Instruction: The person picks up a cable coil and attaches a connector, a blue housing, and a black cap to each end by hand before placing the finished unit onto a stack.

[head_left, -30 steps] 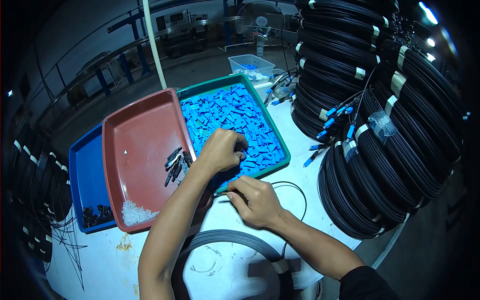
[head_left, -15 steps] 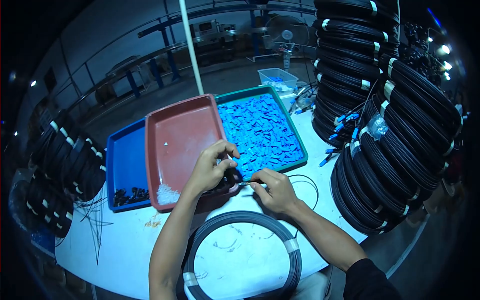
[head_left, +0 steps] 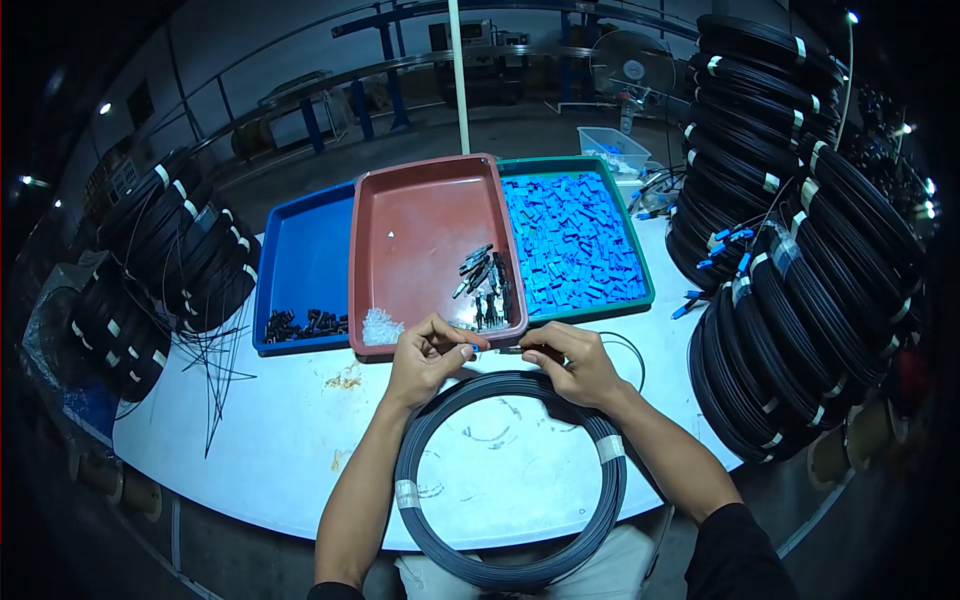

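Observation:
My left hand [head_left: 432,355] pinches a small blue connector piece [head_left: 466,348] at the near edge of the red tray [head_left: 420,215]. My right hand [head_left: 572,362] faces it and grips the thin end of a black cable [head_left: 510,350], its tip almost touching the blue piece. Below both hands a coil of black cable [head_left: 510,480] with white tape wraps lies on the white table [head_left: 250,440]. The green tray [head_left: 640,262] behind holds several blue connector housings.
Small black parts and a clump of clear bits lie in the red tray. A blue tray [head_left: 300,250] at the left holds a few black parts. Stacked black cable coils stand at the right [head_left: 800,250] and left [head_left: 170,260]. A clear bin [head_left: 614,148] sits at the back.
My left hand left the green tray of blue pieces and came back to the near table edge. Both hands have met in front of the red tray. The camera view has shifted.

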Tool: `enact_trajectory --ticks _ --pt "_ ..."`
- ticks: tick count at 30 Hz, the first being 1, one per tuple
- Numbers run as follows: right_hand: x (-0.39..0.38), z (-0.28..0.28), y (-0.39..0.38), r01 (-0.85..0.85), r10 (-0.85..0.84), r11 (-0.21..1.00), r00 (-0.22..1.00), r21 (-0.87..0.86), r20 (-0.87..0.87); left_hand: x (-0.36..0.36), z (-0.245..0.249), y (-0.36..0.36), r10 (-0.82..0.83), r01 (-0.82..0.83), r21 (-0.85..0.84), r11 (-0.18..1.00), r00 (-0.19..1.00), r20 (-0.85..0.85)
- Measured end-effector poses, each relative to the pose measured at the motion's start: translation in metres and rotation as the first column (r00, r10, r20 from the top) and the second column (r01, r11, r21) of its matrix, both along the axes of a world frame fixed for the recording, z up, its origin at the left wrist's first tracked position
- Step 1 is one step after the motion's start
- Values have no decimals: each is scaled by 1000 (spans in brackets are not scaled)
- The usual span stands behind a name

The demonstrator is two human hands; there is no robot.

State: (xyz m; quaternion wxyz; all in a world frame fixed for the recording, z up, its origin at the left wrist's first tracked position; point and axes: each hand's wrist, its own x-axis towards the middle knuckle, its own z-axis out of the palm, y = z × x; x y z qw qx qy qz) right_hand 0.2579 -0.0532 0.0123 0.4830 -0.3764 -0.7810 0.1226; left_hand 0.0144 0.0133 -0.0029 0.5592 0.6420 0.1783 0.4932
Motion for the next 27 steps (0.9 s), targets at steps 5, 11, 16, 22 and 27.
enact_trajectory --ticks 5,11,16,22,27 --pt "-2 2 -1 -39 39 999 999 3 4 -1 0 -10 85 -98 -76 992 984 -157" --pt "-1 -1 0 -118 118 993 993 28 2 6 9 -18 93 -98 -16 995 972 -216" --pt "0 -3 0 -134 132 991 988 28 77 6 11 -23 27 -41 -60 997 974 -223" --pt "-4 0 -1 -146 144 988 989 55 39 11 12 -28 145 -96 207 974 961 -236" --pt "-7 -2 -3 -176 176 984 984 8 -10 13 12 -30 137 -90 188 978 957 -254"
